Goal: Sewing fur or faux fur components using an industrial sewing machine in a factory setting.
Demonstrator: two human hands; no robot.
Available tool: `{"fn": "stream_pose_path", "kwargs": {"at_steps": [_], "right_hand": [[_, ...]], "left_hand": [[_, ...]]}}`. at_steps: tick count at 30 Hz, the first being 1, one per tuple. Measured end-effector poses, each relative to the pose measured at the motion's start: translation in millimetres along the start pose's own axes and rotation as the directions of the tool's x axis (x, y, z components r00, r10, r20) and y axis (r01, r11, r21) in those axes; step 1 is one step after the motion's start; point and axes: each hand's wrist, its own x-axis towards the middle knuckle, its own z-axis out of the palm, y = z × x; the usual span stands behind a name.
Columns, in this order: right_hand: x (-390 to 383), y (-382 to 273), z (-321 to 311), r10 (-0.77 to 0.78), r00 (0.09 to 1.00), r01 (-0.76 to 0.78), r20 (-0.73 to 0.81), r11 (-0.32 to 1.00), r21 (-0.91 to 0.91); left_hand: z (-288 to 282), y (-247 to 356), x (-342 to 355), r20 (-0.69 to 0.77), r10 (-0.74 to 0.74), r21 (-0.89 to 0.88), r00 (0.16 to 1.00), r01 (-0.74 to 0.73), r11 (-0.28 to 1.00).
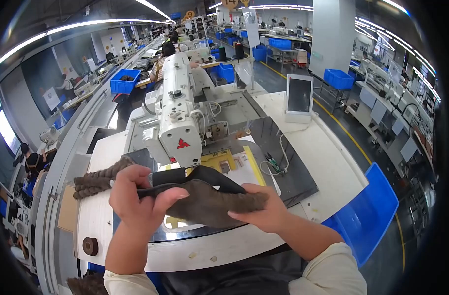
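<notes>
My left hand point(138, 199) grips one end of a brown furry fabric piece point(209, 201) with a black lining, thumb on top. My right hand point(263, 211) pinches the other end of the same piece. I hold it just above the white sewing table point(327, 162), in front of a white industrial sewing machine point(177, 113). A stack of similar brown furry pieces point(94, 179) lies to the left of my left hand.
A dark template plate point(283, 147) and a yellow jig point(219, 160) lie under the machine head. A tablet screen point(299, 96) stands at the table's back right. A blue bin point(369, 211) sits at right. Other workstations and people fill the hall behind.
</notes>
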Motion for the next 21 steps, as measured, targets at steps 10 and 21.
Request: {"fn": "stream_pose_path", "kwargs": {"at_steps": [10, 21], "right_hand": [[7, 3, -12, -0.498, 0.866, 0.499, -0.036, 0.861, 0.096], [-18, -8, -35, -0.309, 0.949, 0.314, 0.067, 0.945, -0.091]], "left_hand": [[4, -10, -27, 0.587, -0.472, -0.518, 0.658, 0.753, 0.405], [-18, 3, -63, 0.697, -0.403, -0.577, 0.594, 0.797, 0.177]]}}
